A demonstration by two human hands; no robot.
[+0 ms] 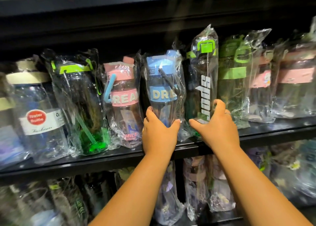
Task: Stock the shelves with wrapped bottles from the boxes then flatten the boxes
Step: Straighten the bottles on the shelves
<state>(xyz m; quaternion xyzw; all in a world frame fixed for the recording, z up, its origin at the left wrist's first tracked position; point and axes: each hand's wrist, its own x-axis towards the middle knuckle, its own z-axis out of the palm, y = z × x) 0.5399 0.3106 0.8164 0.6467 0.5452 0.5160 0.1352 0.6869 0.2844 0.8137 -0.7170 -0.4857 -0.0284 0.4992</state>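
Gripping one wrapped bottle each, my hands are apart at the front of the shelf (102, 159): left hand (159, 133) curled round the foot of the blue bottle (164, 92), right hand (217, 124) curled round the foot of the green sport bottle (205, 82). Both bottles stand upright just above my hands, long axes vertical, side by side with wrappers touching, so neither hand is nearer. Likely next is seating them deeper in the row, with the pink bottle (123, 102) tight on the left and the green-lid bottle (234, 82) tight on the right.
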